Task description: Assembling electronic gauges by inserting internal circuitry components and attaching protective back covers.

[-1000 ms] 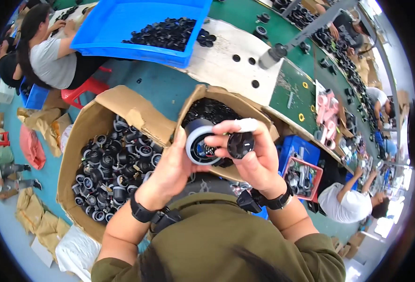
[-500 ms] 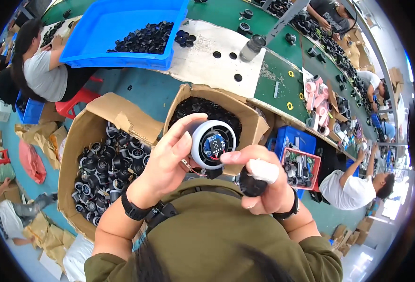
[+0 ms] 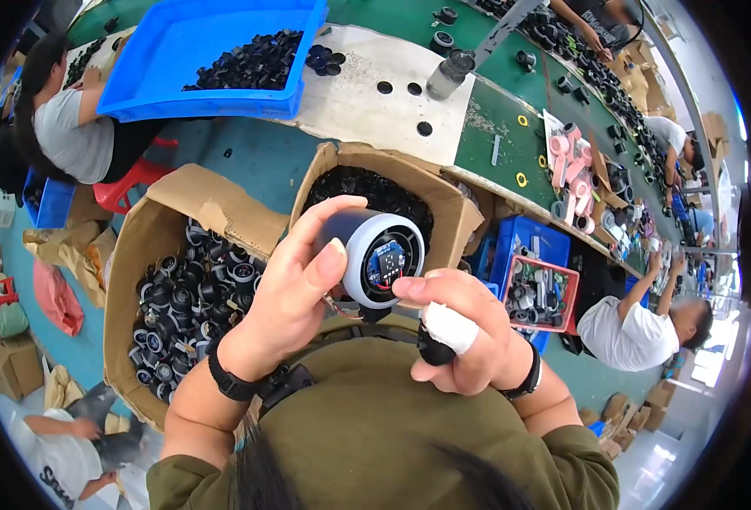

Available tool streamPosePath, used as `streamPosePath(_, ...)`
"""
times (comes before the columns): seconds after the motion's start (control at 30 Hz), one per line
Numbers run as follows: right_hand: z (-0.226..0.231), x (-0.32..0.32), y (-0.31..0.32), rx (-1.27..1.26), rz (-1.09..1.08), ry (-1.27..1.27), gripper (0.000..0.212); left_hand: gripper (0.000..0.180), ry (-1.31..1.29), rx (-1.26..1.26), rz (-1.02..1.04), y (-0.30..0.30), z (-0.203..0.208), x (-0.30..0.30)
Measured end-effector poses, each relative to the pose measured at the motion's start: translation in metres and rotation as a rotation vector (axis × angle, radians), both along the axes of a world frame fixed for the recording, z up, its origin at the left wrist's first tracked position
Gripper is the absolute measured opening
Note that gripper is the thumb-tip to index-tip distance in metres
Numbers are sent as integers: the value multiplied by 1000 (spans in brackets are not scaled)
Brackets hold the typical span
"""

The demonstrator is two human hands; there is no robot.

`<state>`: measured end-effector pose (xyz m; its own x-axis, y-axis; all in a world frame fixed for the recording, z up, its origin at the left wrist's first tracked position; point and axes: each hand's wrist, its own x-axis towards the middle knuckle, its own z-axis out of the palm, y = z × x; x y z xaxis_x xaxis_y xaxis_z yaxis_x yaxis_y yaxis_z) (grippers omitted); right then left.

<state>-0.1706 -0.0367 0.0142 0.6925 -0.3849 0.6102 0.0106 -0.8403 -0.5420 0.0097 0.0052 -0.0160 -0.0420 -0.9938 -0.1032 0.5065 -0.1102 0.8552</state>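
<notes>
My left hand (image 3: 286, 293) is closed round a dark round housing (image 3: 339, 231) with a pale grey rim, its open face turned up to the right. Inside sits a small blue circuit board (image 3: 386, 264) with red wires beside it. Thin wires and a small black piece hang under the housing. The index fingertip of my right hand (image 3: 486, 344) touches the inner edge of the housing, by the red wires. White tape wraps one finger of that hand. Its other fingers are curled round a black rounded part (image 3: 434, 349), partly hidden by the tape and fingers.
Cardboard boxes hold similar round units (image 3: 180, 314) and black pieces (image 3: 367, 189). A blue tray (image 3: 197, 106) of black parts stands on the bench. Pink units (image 3: 571, 174) lie at right, above a red-rimmed bin (image 3: 546, 323). Several people work around; one is low at left (image 3: 65, 450).
The housing has turned a little, so more of its dark side shows. My right hand has shifted slightly left with the black part, its fingertip further into the housing.
</notes>
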Motion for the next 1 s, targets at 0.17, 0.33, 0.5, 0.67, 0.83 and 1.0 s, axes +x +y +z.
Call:
streamPosePath(0.17, 12, 3, -3, 31, -8, 194, 45, 53, 106, 106, -14, -1, 4, 0)
streamPosePath(0.33, 4, -7, -15, 619, 94, -196, 62, 47, 177, 169, 35, -5, 1, 0)
streamPosePath(0.5, 7, -9, -22, 733, -53, -152, 50, 48, 175, 169, 30, -6, 7, -5)
streamPosePath(0.67, 4, -9, -20, 893, -50, -271, 46, 50, 101, 126, -20, -2, 7, -1)
streamPosePath(0.83, -2, -13, -25, 994, 160, -451, 42, 51, 111, 116, 11, 1, 11, -3)
streamPosePath(1.0, 6, -8, -15, 849, -102, -384, 36, 62, -24, 138, -12, -1, 14, -5)
